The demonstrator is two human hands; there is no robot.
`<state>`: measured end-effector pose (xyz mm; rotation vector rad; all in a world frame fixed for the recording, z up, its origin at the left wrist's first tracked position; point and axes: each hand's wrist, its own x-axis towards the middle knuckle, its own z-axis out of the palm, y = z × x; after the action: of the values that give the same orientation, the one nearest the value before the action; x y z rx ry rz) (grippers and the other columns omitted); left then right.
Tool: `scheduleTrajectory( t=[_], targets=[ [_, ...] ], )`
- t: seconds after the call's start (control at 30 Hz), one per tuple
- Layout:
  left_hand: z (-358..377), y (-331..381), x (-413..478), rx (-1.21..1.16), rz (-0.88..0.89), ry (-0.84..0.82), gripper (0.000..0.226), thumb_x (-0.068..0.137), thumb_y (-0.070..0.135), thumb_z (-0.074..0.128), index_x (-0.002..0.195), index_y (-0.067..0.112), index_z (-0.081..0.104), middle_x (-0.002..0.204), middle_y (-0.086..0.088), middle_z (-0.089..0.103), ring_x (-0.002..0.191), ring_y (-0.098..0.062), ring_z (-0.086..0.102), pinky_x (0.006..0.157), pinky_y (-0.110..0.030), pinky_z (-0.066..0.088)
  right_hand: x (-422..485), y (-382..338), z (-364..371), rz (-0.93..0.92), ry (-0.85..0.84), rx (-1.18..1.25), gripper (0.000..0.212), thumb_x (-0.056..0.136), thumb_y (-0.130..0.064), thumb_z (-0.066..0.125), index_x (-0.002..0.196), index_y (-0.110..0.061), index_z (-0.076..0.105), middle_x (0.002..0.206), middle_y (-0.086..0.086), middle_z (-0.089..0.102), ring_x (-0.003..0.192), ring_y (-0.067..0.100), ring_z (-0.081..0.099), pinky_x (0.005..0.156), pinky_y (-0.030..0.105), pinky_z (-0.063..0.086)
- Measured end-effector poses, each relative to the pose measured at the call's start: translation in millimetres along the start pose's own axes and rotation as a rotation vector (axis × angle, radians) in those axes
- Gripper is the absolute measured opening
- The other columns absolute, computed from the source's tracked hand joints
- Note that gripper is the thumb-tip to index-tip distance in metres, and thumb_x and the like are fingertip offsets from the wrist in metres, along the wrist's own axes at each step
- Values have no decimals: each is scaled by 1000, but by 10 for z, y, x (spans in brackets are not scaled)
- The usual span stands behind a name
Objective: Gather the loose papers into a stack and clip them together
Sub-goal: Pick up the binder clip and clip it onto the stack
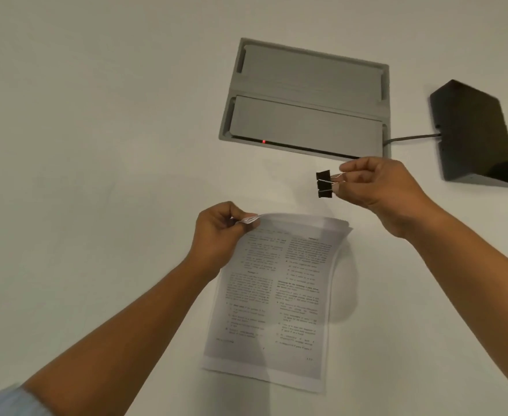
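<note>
**Inspector:** Condition of the papers (pixel 273 295)?

**Assistant:** Gathered into one stack of white printed sheets, text in two columns, lying near the centre of the white table (pixel 96 130). The sheet edges at the far right corner were slightly fanned, not flush. The far left corner was lifted off the surface and curled.

**Inspector:** Held by what?

**Assistant:** The left hand (pixel 216 235) had that corner pinched between thumb and fingers. The right hand (pixel 376 187), above and to the far right of the stack, was closed on the wire handles of three black binder clips (pixel 325 184), bunched one under another. The clips were apart from the paper.

**Inspector:** Surroundings?

**Assistant:** A grey recessed cable hatch (pixel 306 100) lay farther off, showing a small red light (pixel 264 142). A grey cable (pixel 412 138) ran from it to a black wedge-shaped device (pixel 475 130) at the right.
</note>
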<state>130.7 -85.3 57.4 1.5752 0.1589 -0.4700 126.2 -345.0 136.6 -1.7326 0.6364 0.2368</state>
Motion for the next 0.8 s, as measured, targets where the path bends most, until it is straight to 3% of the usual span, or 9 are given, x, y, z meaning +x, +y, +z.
scheduleTrajectory(
  t=[0.2, 0.33, 0.47, 0.57, 0.67, 0.8],
  targets=[
    [43, -8, 2, 13, -2, -15, 15, 82, -2, 74, 71, 4, 66, 69, 8, 76, 66, -4, 71, 62, -18, 55, -238, -106, 265, -83, -141, -235, 39, 68, -7, 87, 104, -12, 74, 90, 1, 79, 83, 8, 76, 81, 19, 57],
    [57, 6, 1, 29, 13, -24, 16, 83, -2, 73, 71, 5, 65, 66, 11, 75, 64, -2, 70, 59, -15, 53, -291, -140, 382, -252, -136, -576, 45, 67, -25, 88, 109, -26, 73, 97, -16, 68, 88, -2, 64, 73, 9, 48],
    [49, 9, 15, 37, 28, -27, 20, 83, -1, 73, 68, 10, 66, 69, 9, 77, 67, -7, 72, 61, -20, 57, -308, -125, 419, -397, -162, -741, 36, 71, -25, 86, 105, -26, 75, 102, -13, 63, 93, 5, 55, 71, 11, 38],
    [61, 15, 10, 38, 30, -31, 21, 84, -2, 73, 68, 11, 66, 68, 10, 76, 66, -5, 72, 59, -16, 54, -267, -112, 423, -470, -188, -841, 29, 75, -23, 84, 102, -23, 77, 98, -11, 62, 88, 6, 53, 67, 8, 33],
    [74, 18, 3, 46, 27, -31, 18, 84, -1, 72, 70, 9, 66, 67, 12, 76, 67, -4, 72, 58, -13, 53, -221, -126, 427, -512, -183, -890, 24, 77, -22, 82, 100, -22, 78, 94, -10, 61, 86, 8, 53, 70, 11, 35],
    [80, 25, 1, 58, 33, -38, 13, 85, -3, 71, 74, 2, 67, 65, 15, 75, 67, -2, 72, 55, -11, 50, -180, -162, 450, -560, -200, -945, 21, 77, -23, 82, 98, -22, 78, 97, -5, 69, 89, 11, 55, 85, 27, 46]
  ],
)
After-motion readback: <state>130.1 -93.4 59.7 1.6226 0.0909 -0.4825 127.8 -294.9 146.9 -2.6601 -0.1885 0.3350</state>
